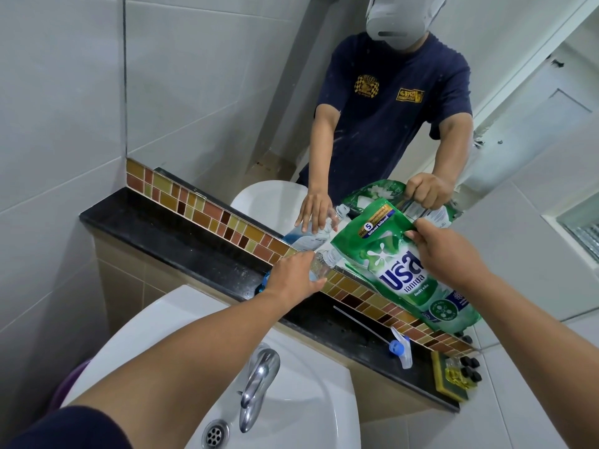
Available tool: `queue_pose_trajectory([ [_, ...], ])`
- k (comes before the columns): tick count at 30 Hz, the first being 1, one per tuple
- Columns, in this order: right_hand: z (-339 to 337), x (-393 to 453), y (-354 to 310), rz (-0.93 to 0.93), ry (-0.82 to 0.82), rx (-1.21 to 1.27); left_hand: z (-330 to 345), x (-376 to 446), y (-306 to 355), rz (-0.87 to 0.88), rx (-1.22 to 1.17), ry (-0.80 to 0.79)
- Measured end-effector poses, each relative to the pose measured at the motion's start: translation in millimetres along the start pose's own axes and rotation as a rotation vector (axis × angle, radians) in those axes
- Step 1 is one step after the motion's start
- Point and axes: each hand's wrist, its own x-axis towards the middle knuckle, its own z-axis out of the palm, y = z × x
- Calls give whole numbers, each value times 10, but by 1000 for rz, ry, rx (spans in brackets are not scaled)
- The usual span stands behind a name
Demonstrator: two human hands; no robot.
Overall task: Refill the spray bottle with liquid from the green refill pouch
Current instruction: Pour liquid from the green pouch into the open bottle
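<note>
A small bathroom is seen, walled in pale grey tiles [58, 102]. A black stone ledge [181, 234] runs from ten o'clock down to four o'clock, backed by a strip of brown, tan and orange mosaic tiles [201, 205] and, above that, a large mirror [227, 92] in which the person and a white toilet are reflected. Below the ledge, at six o'clock, a white basin [304, 413] is set, with a chrome tap [257, 384] and a round drain [214, 433].

The clear spray bottle [321, 265] is standing on the ledge near the centre, its neck uncapped, and is grasped around its body by the left hand [296, 275]. The green refill pouch [408, 267] is held just to the right of the bottle, at about two o'clock from it, tilted so that its upper corner lies close to the bottle's open neck; whether the two touch cannot be told. The pouch's top edge is pinched by the right hand [444, 251].

The removed spray head [400, 348], white and blue with its long dip tube, is lying on the ledge at four o'clock. Further along, at the ledge's end, a yellow and green sponge [445, 379] and several small black-capped bottles [466, 367] are placed. A small blue object [263, 283] is partly hidden behind the left wrist.
</note>
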Motion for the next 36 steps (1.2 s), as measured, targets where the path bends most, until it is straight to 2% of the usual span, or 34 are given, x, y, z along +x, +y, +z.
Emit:
queue_pose_trajectory([
  [36, -224, 11, -43, -34, -49, -30, -1, -10, 16, -3, 2, -2],
])
